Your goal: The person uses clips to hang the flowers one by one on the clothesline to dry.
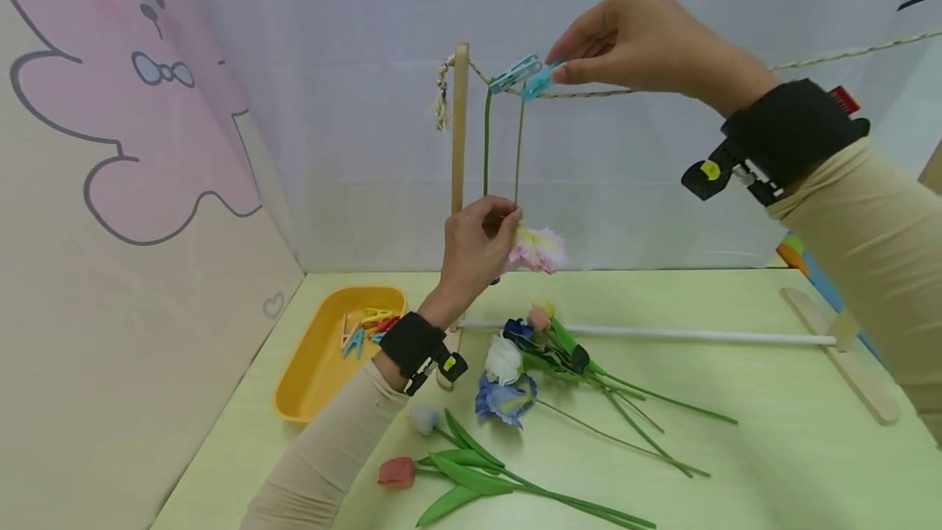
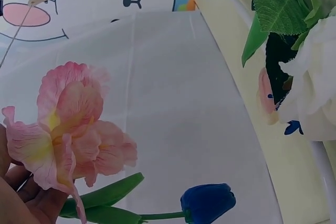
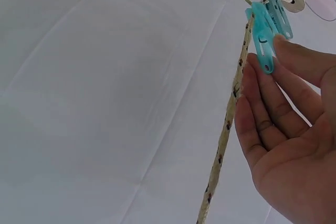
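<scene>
My right hand [image 1: 648, 43] pinches a light blue clothespin [image 1: 540, 82] at the rope [image 1: 589, 94], where the upper end of a thin stem [image 1: 518, 145] sits. Lower down, my left hand [image 1: 478, 244] holds that stem just above its pink iris [image 1: 539, 250], which hangs head down. In the left wrist view the ruffled pink petals [image 2: 79, 103] lie against the fingers. Beside it, a second blue clothespin [image 1: 515, 72] clips a green stem [image 1: 486, 137] to the rope. A dark blue tulip [image 2: 207, 203] shows near the iris in the left wrist view.
A wooden post [image 1: 459, 129] carries the knotted rope end. On the table lie a white rod [image 1: 662, 334], a wooden foot [image 1: 839, 354], a blue iris [image 1: 505, 399], a white flower [image 1: 504, 360] and a red tulip [image 1: 396, 473]. A yellow basket [image 1: 294, 387] contains several clothespins [image 1: 371, 325].
</scene>
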The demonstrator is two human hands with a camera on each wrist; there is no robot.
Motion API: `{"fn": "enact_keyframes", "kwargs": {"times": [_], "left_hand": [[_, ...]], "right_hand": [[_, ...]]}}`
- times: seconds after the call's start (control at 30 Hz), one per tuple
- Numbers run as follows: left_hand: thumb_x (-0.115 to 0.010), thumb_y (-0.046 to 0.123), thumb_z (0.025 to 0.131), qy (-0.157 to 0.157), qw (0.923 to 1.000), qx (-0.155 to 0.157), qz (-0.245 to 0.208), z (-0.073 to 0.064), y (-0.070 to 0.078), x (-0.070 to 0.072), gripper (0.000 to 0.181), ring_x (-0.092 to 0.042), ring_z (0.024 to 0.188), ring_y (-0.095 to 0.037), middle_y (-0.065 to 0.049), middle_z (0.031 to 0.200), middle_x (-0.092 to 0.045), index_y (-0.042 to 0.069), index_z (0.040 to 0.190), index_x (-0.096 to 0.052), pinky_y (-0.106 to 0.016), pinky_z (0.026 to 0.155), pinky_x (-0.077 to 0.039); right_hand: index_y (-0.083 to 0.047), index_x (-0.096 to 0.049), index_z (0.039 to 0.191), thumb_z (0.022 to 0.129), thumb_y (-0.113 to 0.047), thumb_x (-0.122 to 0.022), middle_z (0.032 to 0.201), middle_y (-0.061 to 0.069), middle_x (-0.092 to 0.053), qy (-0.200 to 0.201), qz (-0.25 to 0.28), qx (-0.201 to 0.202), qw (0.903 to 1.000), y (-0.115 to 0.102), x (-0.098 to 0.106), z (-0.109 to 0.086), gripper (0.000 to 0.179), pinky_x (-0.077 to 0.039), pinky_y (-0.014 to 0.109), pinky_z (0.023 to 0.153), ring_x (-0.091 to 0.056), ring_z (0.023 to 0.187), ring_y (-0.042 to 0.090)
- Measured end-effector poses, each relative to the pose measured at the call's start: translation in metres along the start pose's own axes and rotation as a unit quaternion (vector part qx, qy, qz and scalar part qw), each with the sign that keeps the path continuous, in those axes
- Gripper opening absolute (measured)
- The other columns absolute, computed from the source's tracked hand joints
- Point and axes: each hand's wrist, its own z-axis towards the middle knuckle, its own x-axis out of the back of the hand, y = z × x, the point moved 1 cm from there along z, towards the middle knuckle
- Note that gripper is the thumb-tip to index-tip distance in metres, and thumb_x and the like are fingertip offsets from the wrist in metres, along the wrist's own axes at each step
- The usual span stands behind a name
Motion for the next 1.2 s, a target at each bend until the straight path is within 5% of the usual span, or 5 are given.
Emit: {"fn": "enact_keyframes", "kwargs": {"times": [0.53, 0.8, 1.03, 1.2], "left_hand": [[-0.065, 0.003, 0.092, 0.012, 0.9994, -0.029, 0.017, -0.011, 0.006, 0.008, 0.012, -0.067, 0.081, -0.016, -0.01, 0.092, -0.071, -0.002, 0.101, -0.07, -0.031, 0.077, -0.059], [-0.064, 0.001, 0.092, 0.029, 0.9993, -0.022, 0.002, -0.025, 0.007, 0.032, 0.013, -0.068, 0.086, -0.019, -0.013, 0.096, -0.071, -0.002, 0.104, -0.07, -0.034, 0.082, -0.059], [-0.06, 0.0, 0.096, 0.048, 0.9986, -0.021, 0.013, -0.048, 0.002, 0.06, 0.012, -0.069, 0.081, -0.018, -0.011, 0.092, -0.073, -0.002, 0.1, -0.071, -0.037, 0.077, -0.06], [-0.055, -0.004, 0.098, 0.039, 0.9989, -0.02, 0.014, -0.065, -0.006, 0.074, 0.016, -0.068, 0.077, -0.021, -0.012, 0.089, -0.073, -0.003, 0.096, -0.071, -0.037, 0.073, -0.06]], "right_hand": [[-0.007, -0.069, 0.123, 0.096, -0.036, -0.061, 0.108, 0.009, -0.071, 0.021, 0.01, 0.002, 0.9997, 0.002, -0.007, -0.006, 0.041, -0.044, 0.012, 0.069, -0.061, 0.089, 0.015], [-0.01, -0.071, 0.121, 0.096, -0.034, -0.059, 0.112, 0.009, -0.072, 0.094, -0.019, -0.002, 0.9954, 0.001, -0.002, -0.017, 0.037, -0.041, 0.019, 0.074, -0.06, 0.095, 0.022], [-0.011, -0.076, 0.111, 0.096, -0.026, -0.061, 0.105, 0.005, -0.074, 0.209, 0.002, 0.028, 0.9776, -0.007, -0.001, -0.029, 0.026, -0.041, 0.013, 0.075, -0.059, 0.089, 0.009], [-0.002, -0.078, 0.098, 0.092, -0.009, -0.065, 0.093, 0.009, -0.076, 0.282, 0.017, 0.135, 0.9499, -0.015, -0.005, -0.045, 0.016, -0.043, 0.009, 0.075, -0.062, 0.082, 0.008]]}}
